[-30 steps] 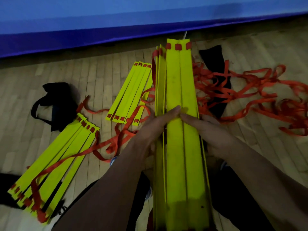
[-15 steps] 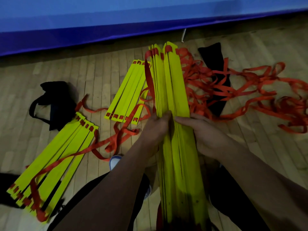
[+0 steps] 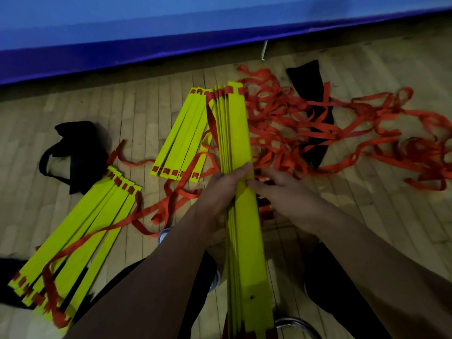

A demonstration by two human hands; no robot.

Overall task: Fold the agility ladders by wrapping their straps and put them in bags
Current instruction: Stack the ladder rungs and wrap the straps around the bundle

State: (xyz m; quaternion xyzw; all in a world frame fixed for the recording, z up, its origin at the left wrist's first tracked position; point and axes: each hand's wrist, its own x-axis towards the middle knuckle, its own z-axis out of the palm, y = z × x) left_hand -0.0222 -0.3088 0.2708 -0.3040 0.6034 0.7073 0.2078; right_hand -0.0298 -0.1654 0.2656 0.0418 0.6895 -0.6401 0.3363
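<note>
left hand (image 3: 223, 189) gripping rung stack (image 3: 238, 148) — straps (image 3: 293, 133) loose

Right hand (image 3: 285, 189) fingertips: hidden behind stacked yellow plastic rungs (image 3: 238, 148).
Rung stack, 6 o'clock end: cut off by frame edge.

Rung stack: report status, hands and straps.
Left hand grips rung stack. Right hand touching its right edge. Orange straps loose, tangled over black bag.
</note>
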